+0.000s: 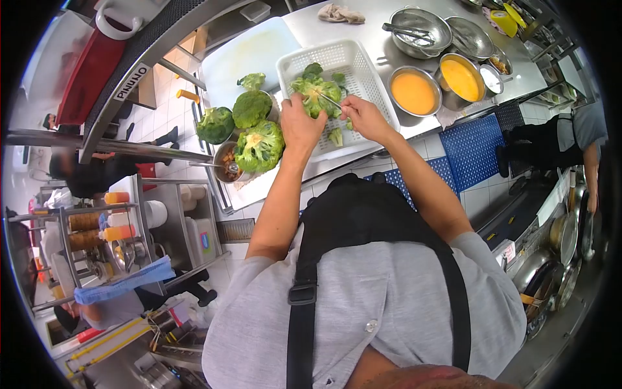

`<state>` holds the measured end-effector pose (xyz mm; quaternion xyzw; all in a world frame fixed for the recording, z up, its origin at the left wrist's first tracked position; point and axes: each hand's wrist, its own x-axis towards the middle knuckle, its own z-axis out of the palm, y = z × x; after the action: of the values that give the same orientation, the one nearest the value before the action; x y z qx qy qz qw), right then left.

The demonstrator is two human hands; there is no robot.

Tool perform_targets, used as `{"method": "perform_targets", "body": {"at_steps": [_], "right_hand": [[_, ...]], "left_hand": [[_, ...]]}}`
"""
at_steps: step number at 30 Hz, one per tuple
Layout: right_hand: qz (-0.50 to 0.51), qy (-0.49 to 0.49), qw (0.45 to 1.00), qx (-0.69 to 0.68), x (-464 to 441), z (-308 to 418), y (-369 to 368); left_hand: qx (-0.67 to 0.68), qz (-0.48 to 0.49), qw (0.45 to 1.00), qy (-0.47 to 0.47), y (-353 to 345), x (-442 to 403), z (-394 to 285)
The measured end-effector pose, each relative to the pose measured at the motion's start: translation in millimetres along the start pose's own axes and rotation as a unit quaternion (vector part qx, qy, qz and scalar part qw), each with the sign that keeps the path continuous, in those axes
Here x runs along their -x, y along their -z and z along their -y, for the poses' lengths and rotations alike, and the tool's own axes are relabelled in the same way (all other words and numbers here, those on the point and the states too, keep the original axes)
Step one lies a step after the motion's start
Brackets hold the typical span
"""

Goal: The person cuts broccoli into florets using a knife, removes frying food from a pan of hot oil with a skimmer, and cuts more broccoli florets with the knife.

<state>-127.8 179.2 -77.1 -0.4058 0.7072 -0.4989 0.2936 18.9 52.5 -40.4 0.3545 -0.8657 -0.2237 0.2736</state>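
Note:
Over the white perforated basket (386, 110), my left hand (302, 124) is closed on a head of broccoli (311, 89), cut side partly showing. My right hand (367, 120) grips a small knife, its thin blade (330, 100) pointing into the broccoli; the handle is hidden in my fingers. A cut floret (335, 137) lies in the basket below my hands, and a few smaller pieces sit around it. Left of my left hand, whole broccoli heads (259, 146) are piled beside and partly over a metal bowl of brown pieces (228, 159) with a spoon in it.
A pale cutting board (249, 55) lies behind the pile. To the right stand pots of orange liquid (414, 91) and yellow liquid (461, 79), plus a metal bowl with tongs (421, 32). A crumpled cloth (341, 13) lies at the back. Another person (570, 133) stands at right.

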Motion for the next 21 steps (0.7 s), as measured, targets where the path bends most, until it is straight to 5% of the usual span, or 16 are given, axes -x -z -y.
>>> {"method": "perform_targets", "body": {"at_steps": [2,6,21], "right_hand": [[-0.012,0.001,1.0,0.016,3,4,-3],[-0.055,0.038,0.997,0.049,0,8,-1],[-0.063,0.049,0.986,0.146,7,35,-1]], "left_hand": [[-0.014,0.029,0.999,0.029,-8,4,3],[0.063,-0.065,0.996,-0.011,-18,-2,13],[0.161,-0.043,0.983,0.08,-9,-13,1]]}}
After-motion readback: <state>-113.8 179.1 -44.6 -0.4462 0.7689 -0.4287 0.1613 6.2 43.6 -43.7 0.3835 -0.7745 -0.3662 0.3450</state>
